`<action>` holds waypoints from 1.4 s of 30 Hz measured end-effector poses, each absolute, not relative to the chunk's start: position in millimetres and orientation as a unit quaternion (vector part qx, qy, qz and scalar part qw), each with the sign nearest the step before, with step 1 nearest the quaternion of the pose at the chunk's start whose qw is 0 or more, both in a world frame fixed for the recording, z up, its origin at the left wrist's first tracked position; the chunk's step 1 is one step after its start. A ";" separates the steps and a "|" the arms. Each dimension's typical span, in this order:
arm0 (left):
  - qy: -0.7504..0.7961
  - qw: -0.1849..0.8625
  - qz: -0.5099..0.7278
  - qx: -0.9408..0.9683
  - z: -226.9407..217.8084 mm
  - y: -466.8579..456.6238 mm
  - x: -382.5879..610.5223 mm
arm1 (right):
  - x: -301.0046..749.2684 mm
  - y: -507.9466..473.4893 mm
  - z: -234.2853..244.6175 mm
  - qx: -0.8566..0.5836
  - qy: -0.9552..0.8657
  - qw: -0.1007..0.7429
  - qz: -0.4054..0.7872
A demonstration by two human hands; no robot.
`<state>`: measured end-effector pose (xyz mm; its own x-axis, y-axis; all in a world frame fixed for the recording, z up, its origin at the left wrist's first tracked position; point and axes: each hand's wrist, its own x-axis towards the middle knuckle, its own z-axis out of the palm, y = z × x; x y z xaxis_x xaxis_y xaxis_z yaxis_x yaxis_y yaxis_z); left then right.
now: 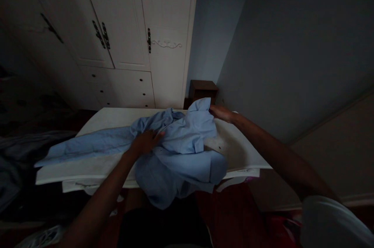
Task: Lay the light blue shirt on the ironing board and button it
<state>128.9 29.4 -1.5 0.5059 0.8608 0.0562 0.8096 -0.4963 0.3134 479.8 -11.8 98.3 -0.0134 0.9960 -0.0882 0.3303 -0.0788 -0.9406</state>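
A light blue shirt point(187, 131) lies bunched on a long white padded board point(113, 117). One long part of it stretches to the left, and its lower folds hang over the near edge. My left hand point(146, 141) is closed on the bunched cloth near the middle, with its thumb on top and its other fingers partly hidden. On the far right side of the shirt, my right hand point(221, 113) grips a raised edge of the fabric; the cloth covers its fingertips.
Behind the board stands a white wardrobe point(169, 72) with dark handles. A small brown cabinet point(203, 84) sits in the corner beside the grey wall point(292, 45). Dark clothes point(17, 162) are heaped at the left. The floor point(233, 217) is dark red.
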 end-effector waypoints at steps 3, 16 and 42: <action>0.513 0.087 0.173 0.836 18.0 43.7 137.1 | 466.7 -21.6 69.5 -0.488 -0.517 0.383 0.590; 0.197 0.127 0.092 0.968 25.0 108.7 247.5 | 415.6 -57.8 48.1 -0.328 -0.748 0.261 0.515; 0.383 0.325 0.695 0.515 45.0 122.0 188.2 | 508.3 -49.1 76.2 -0.550 -0.606 0.468 0.335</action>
